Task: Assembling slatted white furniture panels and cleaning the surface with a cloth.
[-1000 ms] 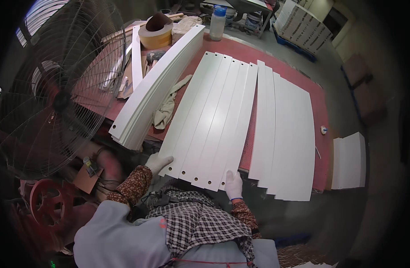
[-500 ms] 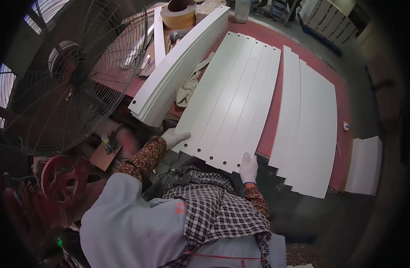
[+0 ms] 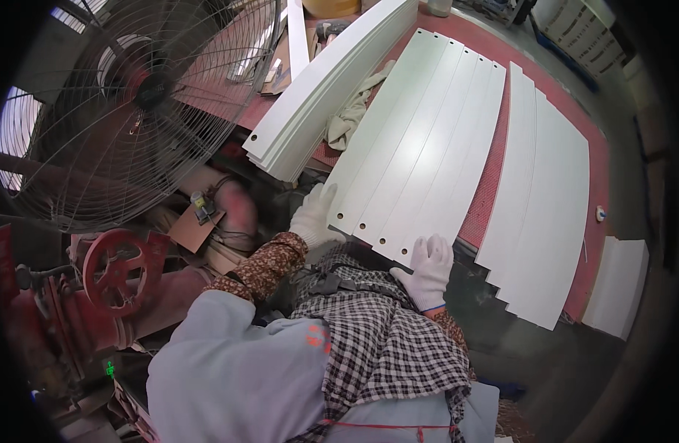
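Several long white slats [image 3: 421, 148] lie side by side on the red table, a dark round hole near each end. At their near left corner is my left hand [image 3: 315, 218] in a white knit glove, open, fingers stretched along the outer edge. My gloved right hand [image 3: 430, 273] is at the near right corner, its fingers laid over the slat ends and its thumb apart. Neither hand wraps round a slat. Right of this row lies a second group of white slats [image 3: 539, 199], their near ends stepped.
A stack of white slats [image 3: 332, 81] stands on edge at the left, with a crumpled cloth [image 3: 347, 125] beside it. A large wire-caged fan [image 3: 144, 96] and a red handwheel [image 3: 125, 272] are on my left. The red table's edge [image 3: 592, 148] runs along the right.
Both hands have loosened from the near corners of the slats. The right fingers now lie over the ends, and the left fingers have straightened. The whole view has shifted slightly.
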### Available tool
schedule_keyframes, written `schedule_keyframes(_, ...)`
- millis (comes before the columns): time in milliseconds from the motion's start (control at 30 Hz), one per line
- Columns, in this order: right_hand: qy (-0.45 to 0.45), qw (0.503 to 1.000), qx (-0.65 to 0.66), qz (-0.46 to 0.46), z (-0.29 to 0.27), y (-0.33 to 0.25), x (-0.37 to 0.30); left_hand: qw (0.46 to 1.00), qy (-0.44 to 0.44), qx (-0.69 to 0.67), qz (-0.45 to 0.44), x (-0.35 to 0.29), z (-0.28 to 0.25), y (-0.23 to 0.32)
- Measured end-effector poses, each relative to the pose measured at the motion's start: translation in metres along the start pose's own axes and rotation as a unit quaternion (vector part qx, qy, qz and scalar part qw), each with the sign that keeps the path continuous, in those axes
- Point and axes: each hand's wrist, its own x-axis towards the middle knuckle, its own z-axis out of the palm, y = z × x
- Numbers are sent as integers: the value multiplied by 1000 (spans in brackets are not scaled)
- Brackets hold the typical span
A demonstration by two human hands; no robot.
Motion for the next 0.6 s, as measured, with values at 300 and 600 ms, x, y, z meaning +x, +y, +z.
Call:
schedule_keyframes(300, 22, 999, -7, -24, 8, -3, 25, 996, 44, -49, 65, 16, 25, -27)
schedule_keyframes(600, -45, 997, 54, -27, 4, -11, 32, 994, -6, -30, 108, 13, 6, -37)
